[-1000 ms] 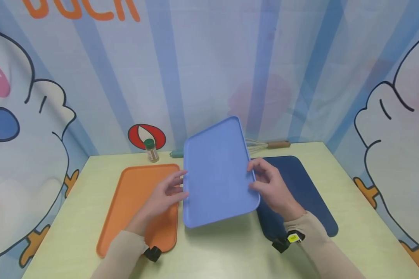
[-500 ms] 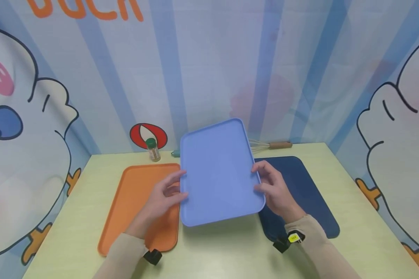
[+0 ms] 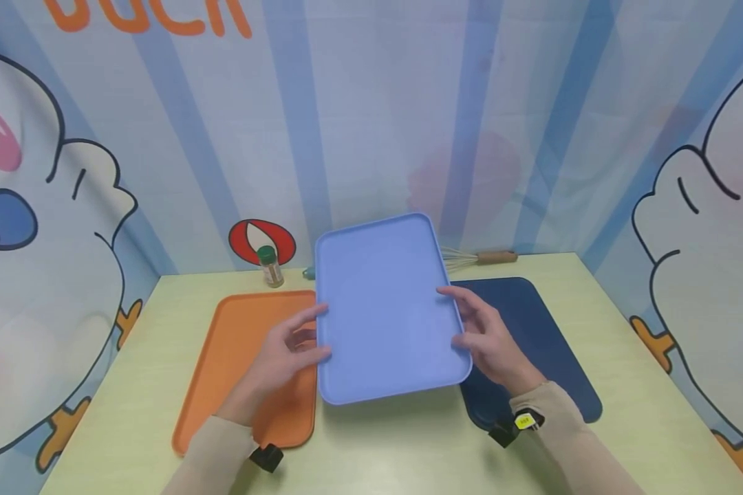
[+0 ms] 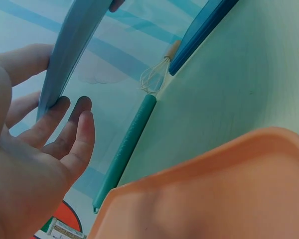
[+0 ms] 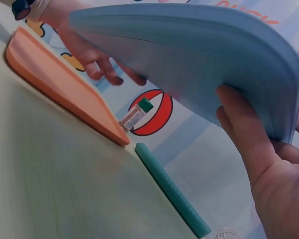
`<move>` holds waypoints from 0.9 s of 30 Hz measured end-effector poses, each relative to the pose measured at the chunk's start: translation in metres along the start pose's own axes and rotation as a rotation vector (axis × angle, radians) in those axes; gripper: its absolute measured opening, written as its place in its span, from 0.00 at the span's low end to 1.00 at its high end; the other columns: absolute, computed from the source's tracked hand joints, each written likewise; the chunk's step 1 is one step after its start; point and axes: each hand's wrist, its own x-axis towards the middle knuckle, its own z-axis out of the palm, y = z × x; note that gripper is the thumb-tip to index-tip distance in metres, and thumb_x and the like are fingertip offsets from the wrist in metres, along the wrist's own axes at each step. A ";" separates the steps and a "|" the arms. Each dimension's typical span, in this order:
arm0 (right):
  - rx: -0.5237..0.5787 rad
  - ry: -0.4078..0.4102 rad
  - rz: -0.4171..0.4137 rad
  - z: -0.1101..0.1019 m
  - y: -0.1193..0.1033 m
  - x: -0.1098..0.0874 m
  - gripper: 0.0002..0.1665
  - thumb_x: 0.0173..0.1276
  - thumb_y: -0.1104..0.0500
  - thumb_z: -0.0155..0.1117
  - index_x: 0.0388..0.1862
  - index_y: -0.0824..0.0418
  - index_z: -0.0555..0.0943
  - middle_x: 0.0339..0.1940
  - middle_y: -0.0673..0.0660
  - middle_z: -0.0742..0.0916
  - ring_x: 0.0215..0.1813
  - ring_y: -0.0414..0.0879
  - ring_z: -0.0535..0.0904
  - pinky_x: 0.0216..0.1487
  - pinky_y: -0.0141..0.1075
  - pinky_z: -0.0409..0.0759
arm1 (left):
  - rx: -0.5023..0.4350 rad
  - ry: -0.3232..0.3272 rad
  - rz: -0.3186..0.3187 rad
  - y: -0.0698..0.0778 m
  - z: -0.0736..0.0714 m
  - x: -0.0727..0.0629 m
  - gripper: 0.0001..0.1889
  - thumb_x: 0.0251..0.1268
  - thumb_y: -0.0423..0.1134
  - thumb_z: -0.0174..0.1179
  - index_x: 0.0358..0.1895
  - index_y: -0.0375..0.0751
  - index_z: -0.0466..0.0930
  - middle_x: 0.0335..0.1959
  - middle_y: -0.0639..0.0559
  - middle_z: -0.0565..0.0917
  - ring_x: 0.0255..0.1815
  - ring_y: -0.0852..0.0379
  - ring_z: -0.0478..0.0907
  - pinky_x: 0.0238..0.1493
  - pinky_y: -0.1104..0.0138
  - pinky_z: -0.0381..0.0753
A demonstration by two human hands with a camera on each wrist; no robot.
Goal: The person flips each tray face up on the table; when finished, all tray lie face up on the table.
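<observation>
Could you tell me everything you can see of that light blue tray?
The light blue tray is a rounded rectangle with a low raised rim and a smooth, plain inner face; it looks like plastic. It is held tilted above the table, appearing in the head view between the orange tray and dark blue tray. The left hand grips one long side, the right hand the other.

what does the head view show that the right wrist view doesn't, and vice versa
Only the head view shows the dark blue tray, the whisk's brown handle and the upper face of the light blue tray. Only the right wrist view shows that tray's underside and most of the green rod, whose tip alone peeks out in the head view. Both show the orange tray, the green-capped jar, and the left hand and right hand holding the light blue tray.
</observation>
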 end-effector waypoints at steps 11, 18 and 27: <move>-0.114 -0.036 0.149 -0.004 0.004 -0.003 0.49 0.62 0.78 0.63 0.83 0.64 0.61 0.82 0.71 0.63 0.70 0.69 0.75 0.52 0.46 0.88 | 0.032 0.006 0.012 0.002 -0.005 -0.003 0.38 0.67 0.34 0.73 0.79 0.47 0.69 0.67 0.35 0.76 0.59 0.39 0.82 0.55 0.61 0.87; -0.195 -0.045 0.155 -0.008 0.010 -0.005 0.48 0.63 0.75 0.67 0.82 0.62 0.64 0.83 0.70 0.64 0.73 0.76 0.71 0.55 0.45 0.87 | 0.037 -0.002 -0.002 -0.001 -0.005 -0.004 0.38 0.67 0.34 0.73 0.79 0.48 0.69 0.67 0.33 0.76 0.58 0.39 0.83 0.55 0.62 0.87; -0.330 -0.034 0.179 -0.015 0.014 -0.010 0.44 0.65 0.71 0.72 0.79 0.60 0.69 0.77 0.69 0.72 0.51 0.56 0.87 0.48 0.40 0.87 | 0.101 0.008 -0.025 -0.001 -0.004 -0.007 0.38 0.66 0.38 0.74 0.79 0.55 0.70 0.68 0.40 0.77 0.61 0.41 0.82 0.58 0.60 0.86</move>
